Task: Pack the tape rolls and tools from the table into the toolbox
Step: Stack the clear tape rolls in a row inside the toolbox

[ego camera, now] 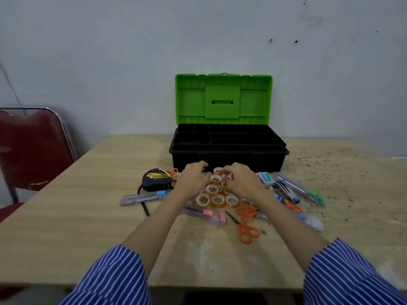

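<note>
My left hand [193, 176] curls over the tape rolls [217, 194] clustered mid-table; whether it grips one I cannot tell. My right hand [240, 179] pinches a roll. I should gather several, then lift into the toolbox [229, 159] at the far edge.

A red padded chair [33, 148] with a metal frame stands left of the table, against the pale wall [132, 51].

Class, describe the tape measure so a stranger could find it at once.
Start at the open toolbox with its green lid. Just before its front left corner lies the tape measure, beside the left hand. It is the only chunky black case with a yellow label.
</note>
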